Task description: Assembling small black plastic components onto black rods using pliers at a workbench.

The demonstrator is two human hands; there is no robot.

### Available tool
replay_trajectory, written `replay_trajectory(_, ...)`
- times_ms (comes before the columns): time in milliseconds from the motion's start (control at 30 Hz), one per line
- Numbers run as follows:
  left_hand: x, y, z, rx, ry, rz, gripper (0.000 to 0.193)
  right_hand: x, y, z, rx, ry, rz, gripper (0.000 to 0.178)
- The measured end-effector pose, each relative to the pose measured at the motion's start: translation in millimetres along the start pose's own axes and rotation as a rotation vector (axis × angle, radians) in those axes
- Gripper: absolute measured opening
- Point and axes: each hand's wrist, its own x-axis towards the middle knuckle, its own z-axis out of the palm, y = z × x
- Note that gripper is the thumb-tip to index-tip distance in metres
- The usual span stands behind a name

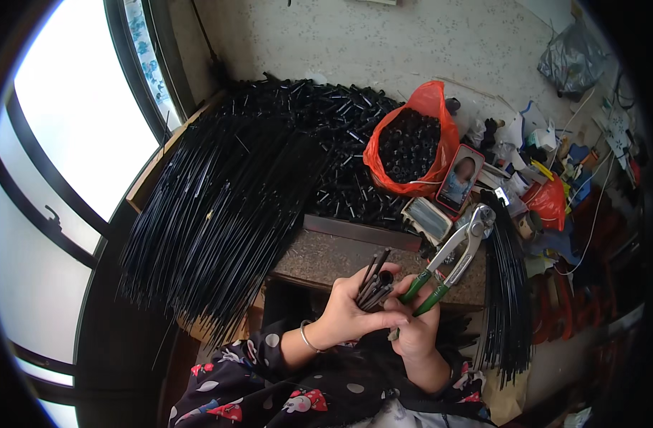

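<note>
head | left hand (351, 307) grips black rods (375, 282) | right hand (416, 324) holds pliers (451, 260)

Red bag (441, 121) of small black parts, open-topped, at the bench's back. Phone (460, 179), red-edged, screen lit, leaning just beside it. Smaller red bag (549, 202) further right; grey bag (573, 60) by the wall.

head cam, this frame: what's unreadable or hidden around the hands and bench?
- Lower ends of the short black rods: hidden inside the left hand, head view.
- Right hand grip on the green-handled pliers: palm side faces away, handle ends covered by fingers.
- Depth of the small black pieces in the orange bag: bag wall hides all but the top.
- Clutter at far right: small, bent by fisheye rim.
- Long rod bundle: lower tips blend into dark shadow.
</note>
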Motion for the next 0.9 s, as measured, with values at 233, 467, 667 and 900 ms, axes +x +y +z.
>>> replay_trajectory(233, -3, -2, -7, 0.083, 0.007, 0.128, 0.094, 11, 19, -1, -0.429, -0.191, -0.588, 0.024)
replay_trajectory(467, 3, 21, -35, -0.14, -0.065, 0.03, 0.038, -6, -25, -25, -0.321, -0.109, 0.219, 0.027)
replay_trajectory(667, 8, 9, -69, -0.216, -0.045, 0.125, 0.077, -27, -15, -40, -0.744, -0.497, 0.59, 0.028)
replay_trajectory(900, 7, 22, -50, -0.073, 0.032, -0.01, 0.037, -25, -21, -26, -0.216, -0.538, 0.651, 0.045)
